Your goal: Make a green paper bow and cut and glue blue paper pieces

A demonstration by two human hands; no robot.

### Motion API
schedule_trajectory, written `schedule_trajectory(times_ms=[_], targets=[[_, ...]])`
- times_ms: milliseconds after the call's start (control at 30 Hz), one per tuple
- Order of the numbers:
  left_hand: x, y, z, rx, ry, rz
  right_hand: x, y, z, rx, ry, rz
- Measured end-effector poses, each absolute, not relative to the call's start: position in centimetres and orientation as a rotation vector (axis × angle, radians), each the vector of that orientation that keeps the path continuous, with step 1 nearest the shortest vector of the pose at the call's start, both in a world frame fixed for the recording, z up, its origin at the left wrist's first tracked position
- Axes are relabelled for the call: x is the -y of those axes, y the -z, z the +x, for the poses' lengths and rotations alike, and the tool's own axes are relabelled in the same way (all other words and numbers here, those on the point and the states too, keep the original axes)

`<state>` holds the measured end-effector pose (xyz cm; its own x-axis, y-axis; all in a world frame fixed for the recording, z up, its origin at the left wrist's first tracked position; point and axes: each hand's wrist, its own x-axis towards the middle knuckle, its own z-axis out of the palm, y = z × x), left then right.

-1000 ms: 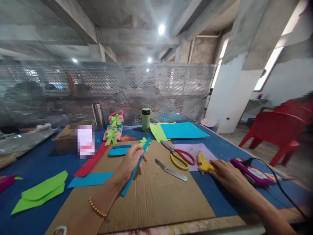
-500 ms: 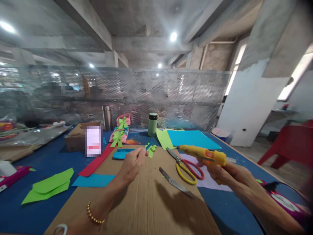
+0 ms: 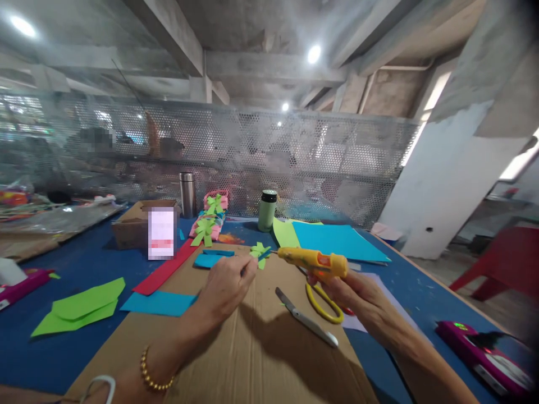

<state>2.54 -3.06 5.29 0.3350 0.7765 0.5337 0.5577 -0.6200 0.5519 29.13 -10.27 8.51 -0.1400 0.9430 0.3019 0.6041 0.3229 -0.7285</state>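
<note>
Pinching a slim blue foam-like strip [image 3: 264, 255] over flat brown cardboard [image 3: 227, 359] with our left hand [image 3: 232, 278], we grip a yellow plastic glue gun [image 3: 301, 258] in our right hand [image 3: 356, 290], nozzle [image 3: 273, 252] best steadied beside the strip.

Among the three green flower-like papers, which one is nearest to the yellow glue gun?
The flower-like paper at the far edge of the cardboard, close to the glue gun; the other two are farther left, at the pink item.
</note>
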Motion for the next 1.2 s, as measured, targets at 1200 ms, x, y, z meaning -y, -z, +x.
schedule_trajectory(times_ms=[1200], targets=[[3.6, -5.1, 3.0, -1.308, -1.08, 2.584, 10.3, -8.6, 30.0, 1.803, -0.458, -1.409]])
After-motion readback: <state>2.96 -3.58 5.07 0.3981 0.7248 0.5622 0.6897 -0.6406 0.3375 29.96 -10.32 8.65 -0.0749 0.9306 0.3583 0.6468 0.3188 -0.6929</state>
